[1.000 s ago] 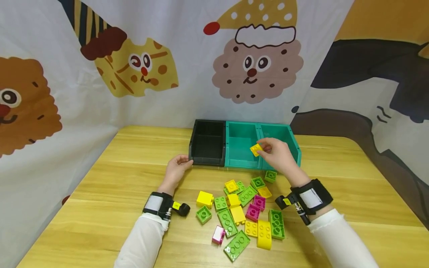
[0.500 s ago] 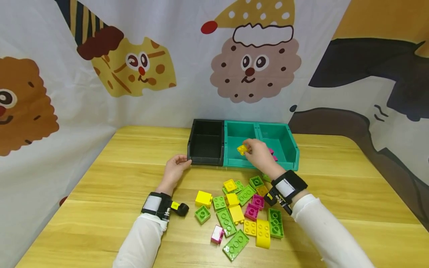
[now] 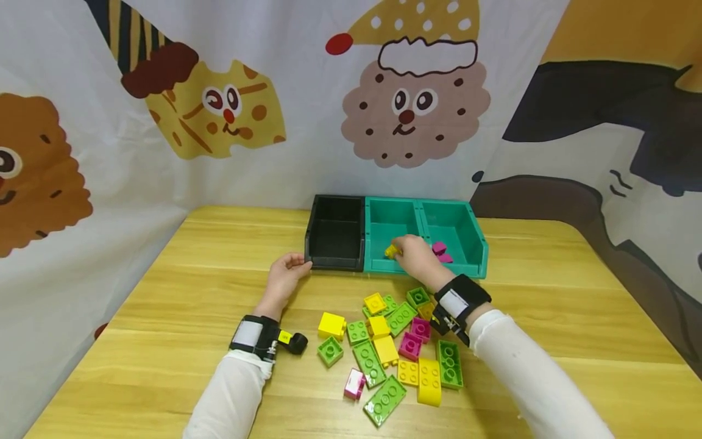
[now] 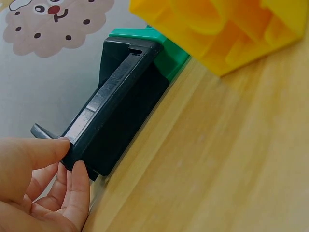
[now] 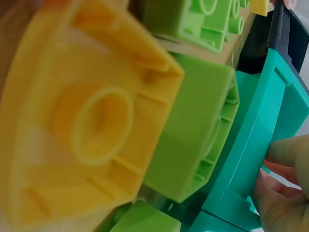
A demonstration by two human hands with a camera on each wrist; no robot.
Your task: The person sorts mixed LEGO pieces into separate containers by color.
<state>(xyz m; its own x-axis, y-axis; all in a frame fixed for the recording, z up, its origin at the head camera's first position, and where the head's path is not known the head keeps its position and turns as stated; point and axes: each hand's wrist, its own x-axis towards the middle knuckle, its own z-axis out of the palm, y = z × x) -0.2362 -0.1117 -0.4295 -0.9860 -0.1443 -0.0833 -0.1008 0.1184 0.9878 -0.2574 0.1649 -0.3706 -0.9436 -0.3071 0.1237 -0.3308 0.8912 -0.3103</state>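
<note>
My right hand (image 3: 419,261) pinches a small yellow toy brick (image 3: 390,251) down inside the middle teal bin (image 3: 390,214), just behind its front wall. In the right wrist view, that hand (image 5: 288,181) reaches over the teal front rim (image 5: 251,150), and the brick it holds is hidden there. At the black bin (image 3: 336,264), my left hand (image 3: 283,281) grips the front left corner. The left wrist view shows the thumb (image 4: 50,149) on the rim and the fingers below it.
Pink bricks (image 3: 440,249) lie in the right teal bin (image 3: 457,230). Several loose bricks are spread in front of the bins, including a green long brick (image 3: 385,400), a yellow curved brick (image 3: 429,383) and a pink brick (image 3: 410,346). A patterned cloth (image 3: 263,177) hangs behind the table.
My right hand has moved left from the right teal bin's edge and lowered the yellow brick into the middle bin, uncovering the pink bricks. The left hand keeps its grip on the black bin.
</note>
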